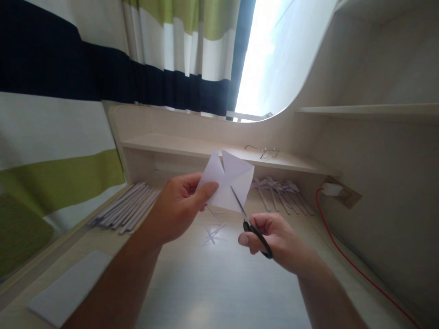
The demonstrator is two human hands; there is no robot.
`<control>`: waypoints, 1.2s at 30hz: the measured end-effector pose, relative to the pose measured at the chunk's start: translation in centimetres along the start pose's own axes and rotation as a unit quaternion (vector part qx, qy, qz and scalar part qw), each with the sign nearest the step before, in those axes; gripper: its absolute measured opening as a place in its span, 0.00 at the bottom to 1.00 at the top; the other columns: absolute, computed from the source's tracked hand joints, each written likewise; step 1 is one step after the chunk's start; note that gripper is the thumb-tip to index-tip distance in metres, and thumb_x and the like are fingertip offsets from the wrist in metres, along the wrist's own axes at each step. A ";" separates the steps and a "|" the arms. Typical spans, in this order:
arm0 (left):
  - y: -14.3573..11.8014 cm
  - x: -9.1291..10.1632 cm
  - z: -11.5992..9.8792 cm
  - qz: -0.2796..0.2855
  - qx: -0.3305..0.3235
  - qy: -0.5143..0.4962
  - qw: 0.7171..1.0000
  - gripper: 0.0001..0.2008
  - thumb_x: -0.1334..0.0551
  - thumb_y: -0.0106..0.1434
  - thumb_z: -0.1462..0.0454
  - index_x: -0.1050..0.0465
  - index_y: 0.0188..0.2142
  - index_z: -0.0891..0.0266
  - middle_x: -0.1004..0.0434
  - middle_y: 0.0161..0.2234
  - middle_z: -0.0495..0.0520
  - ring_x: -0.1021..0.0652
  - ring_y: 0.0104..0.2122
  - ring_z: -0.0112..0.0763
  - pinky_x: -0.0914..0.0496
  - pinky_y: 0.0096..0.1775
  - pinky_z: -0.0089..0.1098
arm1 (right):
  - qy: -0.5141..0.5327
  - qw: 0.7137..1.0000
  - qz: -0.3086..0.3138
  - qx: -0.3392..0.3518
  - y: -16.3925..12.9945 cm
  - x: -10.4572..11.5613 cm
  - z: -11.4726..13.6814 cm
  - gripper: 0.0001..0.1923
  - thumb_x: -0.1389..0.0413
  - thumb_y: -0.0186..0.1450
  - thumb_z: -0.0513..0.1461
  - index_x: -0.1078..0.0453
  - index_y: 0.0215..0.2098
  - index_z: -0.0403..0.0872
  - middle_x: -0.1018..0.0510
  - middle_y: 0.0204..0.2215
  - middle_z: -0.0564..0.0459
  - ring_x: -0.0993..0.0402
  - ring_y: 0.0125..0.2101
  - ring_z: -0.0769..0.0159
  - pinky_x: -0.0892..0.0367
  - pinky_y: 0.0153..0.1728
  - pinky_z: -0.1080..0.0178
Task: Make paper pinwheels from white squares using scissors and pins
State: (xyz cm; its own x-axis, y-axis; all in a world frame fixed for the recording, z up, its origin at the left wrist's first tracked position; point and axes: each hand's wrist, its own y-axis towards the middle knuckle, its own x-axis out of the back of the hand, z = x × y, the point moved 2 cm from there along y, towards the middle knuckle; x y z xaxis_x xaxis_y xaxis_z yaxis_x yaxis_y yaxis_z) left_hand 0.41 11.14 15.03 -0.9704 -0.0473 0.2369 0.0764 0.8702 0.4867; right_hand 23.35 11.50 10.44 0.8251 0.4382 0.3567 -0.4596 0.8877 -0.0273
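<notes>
— Where is the folded white paper sheet (229, 185) held?

— It is pinched at its left edge by the left hand (178, 205), thumb on the near face and fingers behind, and is kept raised above the pale wooden tabletop (219, 283). Most of the sheet extends to the right of that grip.

— And the other hand?

— The right hand (274, 237) is clenched around the black handles of a small pair of scissors (252, 226). The thin blades are pointed up and to the left, and are set into the lower edge of the sheet, near its middle, well right of the pinching thumb.

— What is seen around them?

— Thin paper slivers (213, 232) are scattered on the tabletop below the sheet. A row of rolled paper strips (125, 211) is laid at the left, another bundle (283, 194) under the shelf at the right. Wire-framed glasses (263, 151) rest on the shelf, and a red cable (346, 260) is run along the right wall.
</notes>
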 end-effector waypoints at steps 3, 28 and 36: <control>0.3 0.8 0.4 -0.018 -0.002 -0.004 1.000 0.15 0.35 0.67 0.54 0.23 0.29 0.62 0.30 0.21 0.45 0.31 0.22 0.24 0.37 0.24 0.24 | -0.013 0.998 0.045 -0.030 -0.1 0.5 -0.4 0.23 0.30 0.58 0.54 0.30 0.26 0.44 0.32 0.20 0.60 0.42 0.21 0.74 0.50 0.22 0.67; 0.5 -3.7 2.5 0.222 0.133 -0.086 0.962 0.16 0.31 0.63 0.53 0.21 0.33 0.65 0.22 0.27 0.53 0.25 0.26 0.28 0.32 0.28 0.26 | 0.171 0.923 -0.305 0.157 0.9 0.5 -1.4 0.15 0.27 0.56 0.47 0.20 0.35 0.47 0.15 0.31 0.50 0.24 0.28 0.63 0.27 0.32 0.62; 0.2 -3.5 1.0 0.126 0.066 -0.069 0.987 0.18 0.37 0.67 0.55 0.27 0.25 0.65 0.30 0.22 0.48 0.31 0.23 0.26 0.37 0.27 0.27 | 0.228 0.940 -0.213 0.138 1.7 -0.1 -1.8 0.17 0.28 0.57 0.47 0.20 0.39 0.45 0.15 0.36 0.47 0.21 0.33 0.57 0.26 0.37 0.58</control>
State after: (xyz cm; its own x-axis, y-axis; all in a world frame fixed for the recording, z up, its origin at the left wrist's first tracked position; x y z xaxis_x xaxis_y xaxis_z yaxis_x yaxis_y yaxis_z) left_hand 3.61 11.99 13.42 -0.9472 0.2379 0.2151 0.2974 0.9025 0.3116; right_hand 23.05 13.23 8.71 0.9798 0.1230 -0.1578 -0.0724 0.9532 0.2936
